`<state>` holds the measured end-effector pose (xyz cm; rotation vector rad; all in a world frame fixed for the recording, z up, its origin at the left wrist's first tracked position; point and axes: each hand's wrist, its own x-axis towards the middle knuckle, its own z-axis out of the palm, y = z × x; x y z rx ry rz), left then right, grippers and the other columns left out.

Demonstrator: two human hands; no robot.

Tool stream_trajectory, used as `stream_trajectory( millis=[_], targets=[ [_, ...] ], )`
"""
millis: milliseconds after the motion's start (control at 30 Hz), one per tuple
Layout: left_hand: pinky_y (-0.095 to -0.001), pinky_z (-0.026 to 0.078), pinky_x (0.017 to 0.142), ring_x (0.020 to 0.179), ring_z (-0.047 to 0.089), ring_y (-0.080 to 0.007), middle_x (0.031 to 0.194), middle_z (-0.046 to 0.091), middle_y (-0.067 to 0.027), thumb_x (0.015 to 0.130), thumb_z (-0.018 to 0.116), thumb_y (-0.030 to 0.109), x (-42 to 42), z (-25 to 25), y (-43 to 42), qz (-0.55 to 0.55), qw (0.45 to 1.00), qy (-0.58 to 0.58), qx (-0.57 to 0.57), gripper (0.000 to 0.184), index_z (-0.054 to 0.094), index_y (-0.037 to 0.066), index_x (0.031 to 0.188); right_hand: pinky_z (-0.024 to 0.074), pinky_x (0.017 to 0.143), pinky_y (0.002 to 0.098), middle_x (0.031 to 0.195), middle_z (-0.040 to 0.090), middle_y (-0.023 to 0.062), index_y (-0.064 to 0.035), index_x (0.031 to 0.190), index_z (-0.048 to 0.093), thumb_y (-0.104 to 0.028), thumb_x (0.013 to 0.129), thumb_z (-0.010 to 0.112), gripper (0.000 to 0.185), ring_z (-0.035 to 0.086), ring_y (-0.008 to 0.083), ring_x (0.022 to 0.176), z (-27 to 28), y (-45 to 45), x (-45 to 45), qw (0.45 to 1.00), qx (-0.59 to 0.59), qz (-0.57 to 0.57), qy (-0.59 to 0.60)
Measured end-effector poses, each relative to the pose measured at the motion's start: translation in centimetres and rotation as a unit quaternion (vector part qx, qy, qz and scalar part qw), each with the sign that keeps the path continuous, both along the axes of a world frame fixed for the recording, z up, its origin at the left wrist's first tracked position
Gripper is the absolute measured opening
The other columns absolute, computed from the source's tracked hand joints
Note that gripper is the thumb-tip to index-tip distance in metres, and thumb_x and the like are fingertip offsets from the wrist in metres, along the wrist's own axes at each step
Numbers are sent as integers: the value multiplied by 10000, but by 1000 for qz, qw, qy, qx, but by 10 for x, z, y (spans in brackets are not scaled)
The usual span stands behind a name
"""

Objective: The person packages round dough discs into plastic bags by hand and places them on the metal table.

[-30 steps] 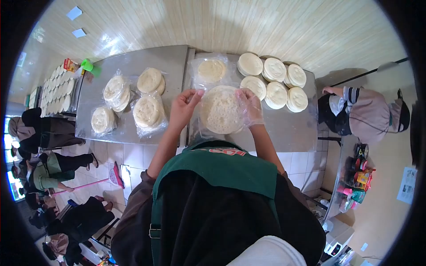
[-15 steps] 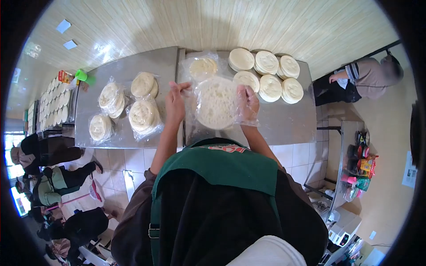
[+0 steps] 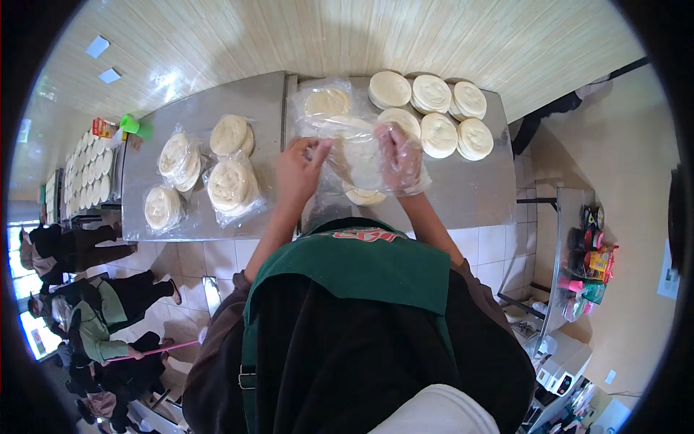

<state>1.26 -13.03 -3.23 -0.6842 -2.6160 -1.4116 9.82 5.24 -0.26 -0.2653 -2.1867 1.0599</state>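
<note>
Between my hands is a pale round flatbread [image 3: 358,160], partly hidden by a clear plastic bag [image 3: 334,148] and blurred. My left hand [image 3: 298,170] is closed, thumb and fingertips pinching the left side of the bag. Clear plastic covers my right hand [image 3: 400,159], which is closed around the right side of the bread. Below them the edge of another flatbread [image 3: 363,197] shows on the steel table. Just behind the hands, a bagged flatbread [image 3: 327,103] lies on the table.
Stacks of unbagged flatbreads [image 3: 438,135] stand at the back right. Several bagged stacks [image 3: 231,186] sit on the left table [image 3: 267,108]. A green cup [image 3: 130,124] is at its far left corner. Other people [image 3: 87,318] are in the room at left.
The flatbread has turned from facing me to a tilted, partly covered position. My left hand has moved right onto the bag. A person at the right has mostly left view.
</note>
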Motion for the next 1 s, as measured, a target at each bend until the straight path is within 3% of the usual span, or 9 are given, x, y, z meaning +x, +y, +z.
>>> stream_trajectory(
  millis=[100,200,333,433,567,700,767,900,1000],
  targets=[
    [-340,470,650,725,626,-252,817,650,-131,932,585,291,-9,-5,9,23,998,-47,37,285,694,33,881,402,551,392,653,524,181,-20,833,574,-189,956,525,215,524,301,577,-2,2,-6,999,-12,1,36],
    [-348,457,619,664,606,-260,787,643,-128,929,591,258,-15,5,7,-10,995,65,-78,260,683,28,849,408,566,338,635,500,145,-17,858,591,-176,962,516,204,477,225,580,-5,21,-6,997,-71,-27,9],
    [-312,454,669,739,613,-197,791,636,-121,950,563,293,-27,5,11,71,995,-12,72,293,677,35,873,415,581,322,667,524,132,-27,869,604,-198,974,502,226,487,178,596,-14,47,-12,978,-179,-56,90],
    [-323,436,623,664,578,-219,775,629,-123,940,575,302,-26,11,20,66,991,3,113,299,675,33,858,421,568,333,682,540,139,-27,867,604,-182,966,511,206,505,222,578,13,39,-2,997,-56,-58,9],
    [-366,403,551,564,527,-269,748,620,-127,906,621,301,-9,24,40,68,996,30,49,299,667,19,820,442,533,425,734,599,141,-64,842,613,-182,909,569,142,557,346,583,11,15,-2,979,185,-16,83],
    [-347,397,589,584,526,-249,737,614,-109,902,623,329,-20,6,40,50,994,-4,92,304,670,47,800,445,537,431,734,592,132,-79,830,616,-187,901,578,135,561,337,588,15,5,4,980,185,-14,76],
    [-323,392,626,608,539,-228,735,615,-97,905,620,299,-27,0,28,33,995,90,8,253,684,73,811,433,532,399,714,570,126,-72,825,611,-187,916,572,152,534,301,557,4,15,3,979,176,-23,98],
    [-318,386,718,676,576,-200,762,639,-76,923,581,290,-38,5,2,-32,985,140,-91,242,696,101,824,394,553,314,685,516,58,-43,827,601,-203,955,547,212,438,164,570,-16,58,-5,992,-124,-27,25],
    [-351,379,767,704,596,-204,795,661,-62,898,584,379,-34,-7,-4,-150,941,-249,174,313,689,96,816,372,565,275,678,476,5,-22,829,594,-219,973,531,252,398,102,616,-22,65,-7,983,-181,-19,33]
  ],
)
